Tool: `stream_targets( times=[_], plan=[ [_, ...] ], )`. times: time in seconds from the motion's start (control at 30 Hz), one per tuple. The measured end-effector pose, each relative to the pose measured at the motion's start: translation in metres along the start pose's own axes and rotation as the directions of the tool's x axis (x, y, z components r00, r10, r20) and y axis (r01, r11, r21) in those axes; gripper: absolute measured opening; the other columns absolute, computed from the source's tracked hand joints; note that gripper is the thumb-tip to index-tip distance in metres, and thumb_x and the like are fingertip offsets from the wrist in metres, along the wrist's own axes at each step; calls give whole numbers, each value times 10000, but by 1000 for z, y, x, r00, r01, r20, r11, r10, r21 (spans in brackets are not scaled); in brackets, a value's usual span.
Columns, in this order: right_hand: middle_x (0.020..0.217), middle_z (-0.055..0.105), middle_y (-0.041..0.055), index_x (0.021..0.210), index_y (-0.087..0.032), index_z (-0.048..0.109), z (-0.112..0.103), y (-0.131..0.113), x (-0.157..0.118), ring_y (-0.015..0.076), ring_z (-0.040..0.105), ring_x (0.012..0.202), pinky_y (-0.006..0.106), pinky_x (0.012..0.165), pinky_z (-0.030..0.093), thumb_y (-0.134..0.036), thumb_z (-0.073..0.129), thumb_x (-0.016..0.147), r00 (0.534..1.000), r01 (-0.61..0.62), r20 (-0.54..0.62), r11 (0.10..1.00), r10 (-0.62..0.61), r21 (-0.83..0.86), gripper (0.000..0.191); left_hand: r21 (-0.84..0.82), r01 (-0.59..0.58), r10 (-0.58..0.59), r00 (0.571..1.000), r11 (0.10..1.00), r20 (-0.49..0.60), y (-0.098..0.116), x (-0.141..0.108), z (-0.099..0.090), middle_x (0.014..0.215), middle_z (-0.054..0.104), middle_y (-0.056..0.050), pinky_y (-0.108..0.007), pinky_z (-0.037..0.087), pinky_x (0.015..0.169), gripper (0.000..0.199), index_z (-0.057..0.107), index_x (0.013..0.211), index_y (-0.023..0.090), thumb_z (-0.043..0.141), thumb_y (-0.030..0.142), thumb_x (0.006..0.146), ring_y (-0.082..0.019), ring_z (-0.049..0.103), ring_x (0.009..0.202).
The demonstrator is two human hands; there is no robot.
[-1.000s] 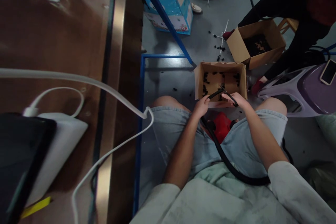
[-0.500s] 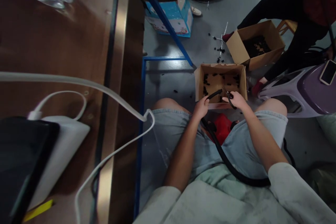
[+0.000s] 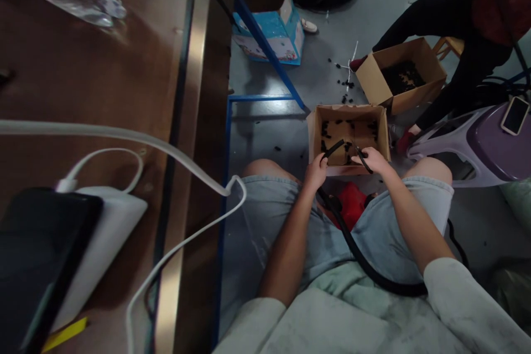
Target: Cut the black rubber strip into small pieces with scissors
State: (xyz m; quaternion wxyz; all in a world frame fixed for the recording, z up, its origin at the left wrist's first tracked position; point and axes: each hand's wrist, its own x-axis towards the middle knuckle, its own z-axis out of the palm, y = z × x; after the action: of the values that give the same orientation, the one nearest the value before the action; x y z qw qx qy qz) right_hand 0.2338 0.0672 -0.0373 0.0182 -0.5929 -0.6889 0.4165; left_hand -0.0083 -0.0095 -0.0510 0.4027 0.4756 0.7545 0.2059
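Note:
My left hand (image 3: 316, 172) is closed around a black rubber-like tube (image 3: 360, 257), whose free end sticks out over an open cardboard box (image 3: 313, 131). The rest of the tube runs down across my lap and curves to the right. Black-handled scissors (image 3: 364, 160) are in my right hand (image 3: 376, 161), their blades pointing left, a little apart from the tube's end. Several short black pieces (image 3: 326, 123) lie scattered on the bottom of the box.
Another cardboard box (image 3: 404, 100) with many black pieces stands beyond, by a seated person's leg (image 3: 440, 97). A purple stool (image 3: 493, 135) holding a phone (image 3: 515, 115) is at right. On the left are a brown table (image 3: 95, 83) and a blue metal frame (image 3: 265, 98).
The scissors have drawn away from the tube's end, which now points up more steeply and looks shorter beyond my left hand. The whole view has shifted slightly.

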Motion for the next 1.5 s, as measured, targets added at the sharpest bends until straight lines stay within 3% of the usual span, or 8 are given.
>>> stream_targets(
  times=[0.13,0.27,0.43,0.73,0.97,1.1,1.33,1.5],
  plan=[
    [691,597,28,698,-164,635,2,0,-4,179,570,685,259,594,371,-751,672,800,978,-11,210,998,-4,69,597,13,-8,8,1000,1000,-16,7,-2,-6,986,788,-100,-298,511,912,335,684,1262,143,492,291,1031,-216,728,998],
    [664,578,10,756,-180,611,7,-8,-8,151,556,620,241,565,395,-819,555,858,924,-32,375,963,-74,267,649,13,-100,99,993,995,68,13,-7,-5,907,777,-77,-282,502,839,261,723,1031,155,509,304,1015,-207,712,890],
    [684,647,32,819,-165,666,10,-14,-9,140,596,577,232,554,431,-803,563,881,940,-90,341,953,-14,288,649,16,-198,194,971,980,139,14,-11,0,881,767,-55,-262,490,785,251,721,952,173,504,288,1009,-195,696,840],
    [504,601,24,590,-169,632,11,-21,-15,127,555,439,233,470,396,-592,710,862,959,-154,260,979,116,134,509,164,-100,82,990,981,117,15,-11,1,1019,795,-98,-282,507,884,305,709,1242,170,503,264,1038,-228,729,998],
    [614,639,25,715,-167,674,29,-4,-4,121,566,483,222,466,412,-754,690,822,924,-209,364,953,119,218,596,342,-89,59,994,935,95,18,-16,-3,1324,724,-150,-337,506,1005,388,667,1396,197,529,280,1043,-269,680,1212],
    [663,660,37,759,-166,682,32,1,1,121,561,532,218,497,429,-828,615,836,918,-219,385,932,97,289,671,380,-149,123,988,913,91,21,-19,-6,1277,730,-122,-329,517,989,379,688,1384,246,572,270,1024,-264,681,1184],
    [529,593,30,617,-169,640,24,-6,-6,131,554,464,242,487,401,-850,635,799,935,-198,327,965,134,173,706,447,-194,209,978,873,16,24,-19,-6,1174,727,-101,-308,512,947,356,703,1357,258,556,252,1033,-238,656,1136],
    [716,700,62,794,-142,706,23,-13,-8,111,570,501,220,494,432,-790,595,891,918,-263,369,922,148,286,665,431,-237,259,966,871,8,22,-18,-4,1195,725,-87,-312,503,949,346,718,1334,253,572,231,1021,-235,626,1123]
  ],
)
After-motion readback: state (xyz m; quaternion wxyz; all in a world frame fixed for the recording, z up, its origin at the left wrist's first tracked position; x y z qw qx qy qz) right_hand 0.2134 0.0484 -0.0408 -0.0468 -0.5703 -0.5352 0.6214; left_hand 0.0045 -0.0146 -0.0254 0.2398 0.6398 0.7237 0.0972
